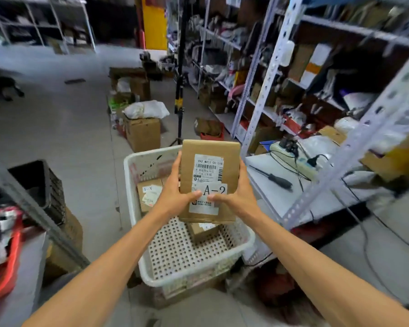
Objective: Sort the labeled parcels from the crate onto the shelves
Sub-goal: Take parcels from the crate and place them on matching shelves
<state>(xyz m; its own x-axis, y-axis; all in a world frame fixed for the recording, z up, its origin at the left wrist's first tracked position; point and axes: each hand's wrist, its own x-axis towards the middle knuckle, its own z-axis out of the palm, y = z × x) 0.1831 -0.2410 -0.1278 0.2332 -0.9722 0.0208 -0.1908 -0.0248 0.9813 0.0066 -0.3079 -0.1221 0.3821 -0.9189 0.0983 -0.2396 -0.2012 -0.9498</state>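
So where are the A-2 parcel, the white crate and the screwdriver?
A-2 parcel (208, 169): head view, its printed shipping label.
white crate (175, 251): head view, bare perforated floor.
screwdriver (280, 180): head view, its black handle.

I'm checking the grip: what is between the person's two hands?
The head view shows the cardboard parcel marked A-2 between them: the left hand grips its left edge, the right hand its right edge.

A black screwdriver (275, 178) lies near a white power strip (301, 160).
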